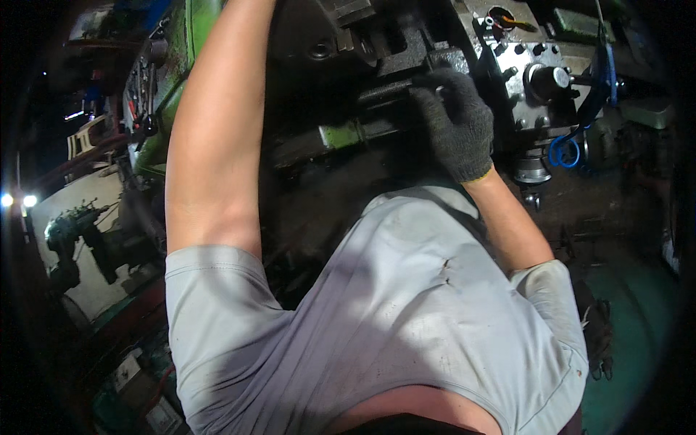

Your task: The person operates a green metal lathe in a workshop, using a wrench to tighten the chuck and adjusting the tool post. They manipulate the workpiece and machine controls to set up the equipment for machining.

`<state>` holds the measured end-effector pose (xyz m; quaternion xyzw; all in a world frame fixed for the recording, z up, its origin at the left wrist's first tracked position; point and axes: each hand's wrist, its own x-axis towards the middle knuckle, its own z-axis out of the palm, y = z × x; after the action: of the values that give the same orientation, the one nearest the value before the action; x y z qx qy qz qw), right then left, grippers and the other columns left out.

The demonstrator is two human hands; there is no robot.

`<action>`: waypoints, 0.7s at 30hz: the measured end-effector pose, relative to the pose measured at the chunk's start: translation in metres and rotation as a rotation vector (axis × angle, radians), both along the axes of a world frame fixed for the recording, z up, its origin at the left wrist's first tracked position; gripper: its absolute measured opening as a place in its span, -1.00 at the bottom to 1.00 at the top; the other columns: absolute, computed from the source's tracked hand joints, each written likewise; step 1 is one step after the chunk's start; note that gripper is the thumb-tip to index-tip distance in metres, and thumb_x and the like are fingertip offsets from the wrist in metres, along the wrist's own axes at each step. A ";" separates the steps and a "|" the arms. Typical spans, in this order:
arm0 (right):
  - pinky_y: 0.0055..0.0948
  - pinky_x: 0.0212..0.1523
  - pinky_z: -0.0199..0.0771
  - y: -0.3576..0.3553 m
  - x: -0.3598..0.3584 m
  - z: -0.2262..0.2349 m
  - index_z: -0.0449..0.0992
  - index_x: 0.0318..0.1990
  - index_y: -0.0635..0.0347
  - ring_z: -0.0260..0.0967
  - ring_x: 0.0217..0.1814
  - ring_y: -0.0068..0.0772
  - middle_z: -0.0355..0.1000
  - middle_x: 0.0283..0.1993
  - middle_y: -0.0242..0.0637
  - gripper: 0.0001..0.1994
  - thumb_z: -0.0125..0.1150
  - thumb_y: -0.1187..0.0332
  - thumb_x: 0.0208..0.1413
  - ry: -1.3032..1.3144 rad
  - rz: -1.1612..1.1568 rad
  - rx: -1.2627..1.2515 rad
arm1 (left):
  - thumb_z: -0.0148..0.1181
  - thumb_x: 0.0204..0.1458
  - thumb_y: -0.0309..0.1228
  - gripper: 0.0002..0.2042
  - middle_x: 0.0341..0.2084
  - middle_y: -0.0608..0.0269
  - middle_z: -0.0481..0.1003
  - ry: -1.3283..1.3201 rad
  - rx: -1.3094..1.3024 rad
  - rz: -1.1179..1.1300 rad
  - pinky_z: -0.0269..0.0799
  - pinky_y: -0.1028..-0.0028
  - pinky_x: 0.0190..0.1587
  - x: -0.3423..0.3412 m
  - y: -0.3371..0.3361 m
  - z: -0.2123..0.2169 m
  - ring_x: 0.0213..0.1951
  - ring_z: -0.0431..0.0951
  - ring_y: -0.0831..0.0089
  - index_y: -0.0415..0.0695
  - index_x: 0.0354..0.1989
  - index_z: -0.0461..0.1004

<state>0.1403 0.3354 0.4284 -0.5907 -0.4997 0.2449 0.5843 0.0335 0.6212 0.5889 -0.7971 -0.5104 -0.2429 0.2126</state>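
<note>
My right hand (458, 127), in a dark knitted glove with a yellow cuff edge, is at a large dark metal-working machine that looks like a lathe. Its fingers and thumb curl in beside a dark metal block (448, 59). What they close on, if anything, is lost in the shadow. Up and to the left stretches my bare left forearm (221, 94), passing in front of the machine's green housing (203, 25). The left hand lies beyond the top edge. Between the arms sits a big round dark chuck-like part (301, 43) with jaws.
Right of my glove is a bolted metal plate (522, 72) with a round knob (551, 81). Below it hang a blue coiled hose (564, 151) and a metal handwheel-like part (531, 171). Small tools (145, 105) hang at left. A green floor (631, 319) shows at lower right.
</note>
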 end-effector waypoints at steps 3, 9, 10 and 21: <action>-0.22 -0.06 0.60 0.024 0.002 -0.058 0.52 0.15 0.07 0.61 -0.02 -0.08 0.57 0.01 -0.03 -0.62 0.34 0.35 0.17 -0.283 -0.189 -0.038 | 0.04 0.19 0.15 -0.50 -0.22 -0.13 0.63 -0.011 -0.021 -0.070 0.49 -0.01 -0.08 -0.006 -0.005 0.002 -0.12 0.64 -0.09 -0.08 -0.17 0.58; -0.13 0.28 0.44 0.067 0.012 -0.147 0.50 0.23 0.11 0.45 0.26 0.13 0.48 0.22 0.05 -0.59 0.20 0.33 0.23 -0.165 -0.303 -0.316 | 0.09 0.17 0.10 -0.53 -0.26 -0.10 0.64 -0.115 -0.031 -0.163 0.53 0.01 -0.09 -0.006 0.002 0.003 -0.16 0.66 -0.06 -0.10 -0.18 0.60; -0.13 0.27 0.45 0.060 0.001 -0.114 0.51 0.21 0.11 0.45 0.26 0.13 0.48 0.22 0.04 -0.61 0.20 0.32 0.24 -0.085 -0.306 -0.380 | 0.09 0.17 0.09 -0.54 -0.27 -0.10 0.64 -0.121 -0.052 -0.170 0.53 0.01 -0.10 -0.006 0.001 0.002 -0.17 0.66 -0.05 -0.10 -0.18 0.61; -0.13 0.04 0.44 -0.076 -0.072 -0.032 0.52 0.04 0.10 0.39 -0.05 -0.21 0.49 -0.07 -0.25 -0.68 0.18 0.34 0.11 1.866 0.190 0.080 | 0.05 0.10 0.02 -0.58 -0.27 -0.04 0.67 -0.160 -0.011 -0.247 0.52 -0.05 -0.09 -0.003 0.023 -0.005 -0.18 0.69 -0.01 -0.05 -0.22 0.66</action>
<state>0.0680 0.2590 0.3963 -0.0919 0.1166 0.6487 0.7464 0.0305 0.6443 0.5837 -0.8331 -0.4251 -0.3271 0.1352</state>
